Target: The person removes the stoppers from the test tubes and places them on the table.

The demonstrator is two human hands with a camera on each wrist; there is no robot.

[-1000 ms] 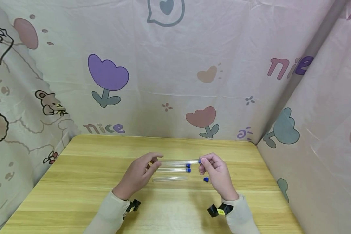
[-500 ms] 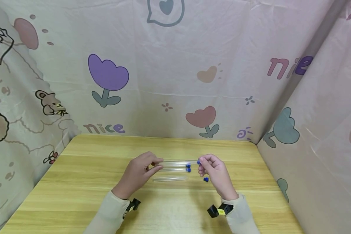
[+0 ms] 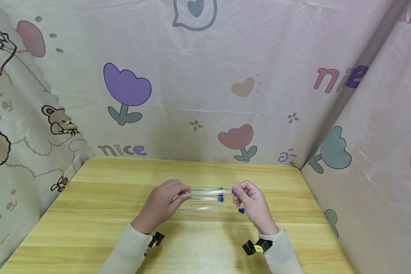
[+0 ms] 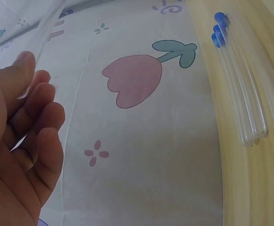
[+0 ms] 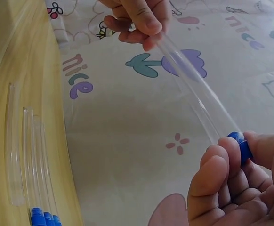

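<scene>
Both hands hold one clear tube [image 5: 198, 87] level above the table, its blue cap [image 5: 240, 147] at the right end. The left hand [image 3: 162, 205] pinches the capless end between thumb and fingers; the left wrist view shows that hand [image 4: 26, 127] with its other fingers bent. My right hand [image 3: 255, 207] pinches the blue cap between thumb and forefinger. Below the held tube, several blue-capped tubes [image 4: 243, 84] lie side by side on the table. An uncapped clear tube [image 3: 199, 209] lies nearer the person, and a loose blue cap [image 3: 241, 210] lies to its right.
The wooden table [image 3: 89, 220] reaches back to a printed cloth [image 3: 178, 95] that hangs behind it and along both sides. A small black camera sits on each wrist, the left one [image 3: 157, 239] and the right one [image 3: 249, 247].
The left hand has closed its thumb and fingers on the tube's end, where they were apart before. The tube's capped end has lowered slightly with the right hand's fingers.
</scene>
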